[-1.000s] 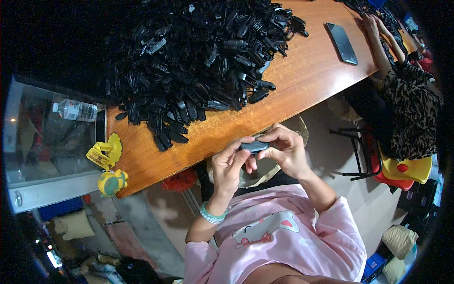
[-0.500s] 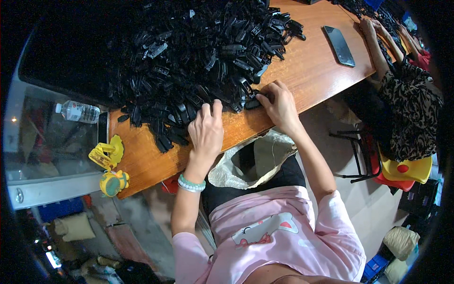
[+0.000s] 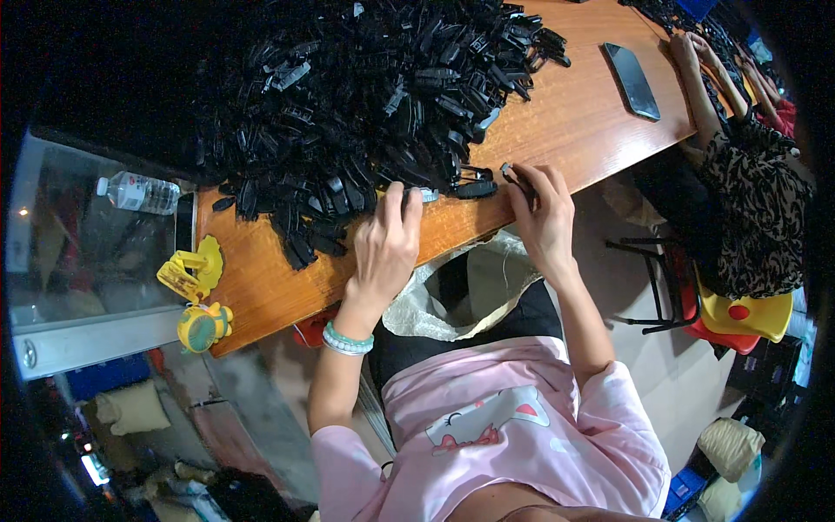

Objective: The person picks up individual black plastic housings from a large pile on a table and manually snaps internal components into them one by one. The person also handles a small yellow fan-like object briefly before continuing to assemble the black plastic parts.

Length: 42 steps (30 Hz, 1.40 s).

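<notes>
Table (image 3: 574, 143) — one, wooden, orange-brown, shiny toward its far right end as I look on. Upon it, a great heap of small black plastic pieces (image 3: 348, 113), jumbled, with stray pieces straggling toward the near edge.

Left hand (image 3: 385, 248) — one, bare, back upward, at the heap's near margin. Thumb and fingers closed on a grey-faced piece (image 3: 426, 195), most of its grip hidden behind the knuckles. On its wrist, bracelets (image 3: 346, 341), pale green and white.

Right hand (image 3: 548, 222) — one, bare, well apart from the left, over the table's near edge. Thumb and fingertips pinched on a small dark piece (image 3: 507, 171), partly covered by the fingers. Lying between the hands, nearer the right, one oblong black piece (image 3: 476, 190).

Below the table edge, at the wearer's lap: one whitish sack (image 3: 416, 325), mouth open. Shirt (image 3: 522, 461), pink, with a cartoon print.

Also noted: dark phone (image 3: 632, 81), flat on the table at right; yellow stand (image 3: 190, 274) and yellow-green toy-like object (image 3: 204, 328) at the left corner; co-worker's hands (image 3: 687, 50) at the table's far right; yellow-and-red chair (image 3: 752, 311).
</notes>
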### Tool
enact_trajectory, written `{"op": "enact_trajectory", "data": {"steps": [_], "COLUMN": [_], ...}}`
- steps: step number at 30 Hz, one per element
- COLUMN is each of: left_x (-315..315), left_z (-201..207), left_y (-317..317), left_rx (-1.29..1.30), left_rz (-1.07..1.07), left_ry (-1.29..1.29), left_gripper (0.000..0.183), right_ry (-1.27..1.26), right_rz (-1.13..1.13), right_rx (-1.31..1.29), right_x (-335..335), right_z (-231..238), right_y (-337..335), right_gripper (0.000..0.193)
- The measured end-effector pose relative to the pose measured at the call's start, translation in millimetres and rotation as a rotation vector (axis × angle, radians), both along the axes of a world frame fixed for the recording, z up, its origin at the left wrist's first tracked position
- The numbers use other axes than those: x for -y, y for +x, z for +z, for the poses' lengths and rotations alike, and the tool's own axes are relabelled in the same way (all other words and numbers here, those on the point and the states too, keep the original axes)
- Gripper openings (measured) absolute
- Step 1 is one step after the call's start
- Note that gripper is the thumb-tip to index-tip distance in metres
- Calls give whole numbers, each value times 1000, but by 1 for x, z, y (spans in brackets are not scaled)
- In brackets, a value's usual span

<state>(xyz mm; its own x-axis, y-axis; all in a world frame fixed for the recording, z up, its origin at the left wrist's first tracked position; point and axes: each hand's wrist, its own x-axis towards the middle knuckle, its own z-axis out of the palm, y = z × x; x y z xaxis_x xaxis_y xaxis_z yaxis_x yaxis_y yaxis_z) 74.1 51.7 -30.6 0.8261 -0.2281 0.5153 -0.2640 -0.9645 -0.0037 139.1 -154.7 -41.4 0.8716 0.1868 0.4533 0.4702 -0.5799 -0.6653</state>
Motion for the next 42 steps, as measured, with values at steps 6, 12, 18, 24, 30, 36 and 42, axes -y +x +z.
{"op": "enact_trajectory", "data": {"steps": [6, 12, 18, 24, 30, 36, 42], "left_x": [3, 9, 2, 11, 28, 27, 26], "left_z": [2, -7, 4, 13, 13, 10, 25], "left_y": [3, -5, -15, -41, -63, -67, -59], "left_rx": [-162, 97, -31, -392, -386, -314, -227], "left_rz": [-26, 60, 119, 1, -81, -25, -147], "left_ry": [-89, -692, -1978, -1787, -1469, -1228, -972], "left_gripper": [24, 25, 23, 24, 27, 26, 21], "right_ry": [190, 202, 240, 410, 382, 151, 8], "right_rz": [329, 297, 192, 427, 658, 727, 721], "right_rx": [-79, -110, -60, -225, -284, -209, 22], "right_x": [-9, -19, -26, -23, -19, -13, -8], "right_z": [-4, -11, -17, 1, 19, 25, 26], "right_y": [-25, -29, -33, -39, -44, -48, -52], "right_gripper": [25, 25, 25, 26, 32, 34, 41]}}
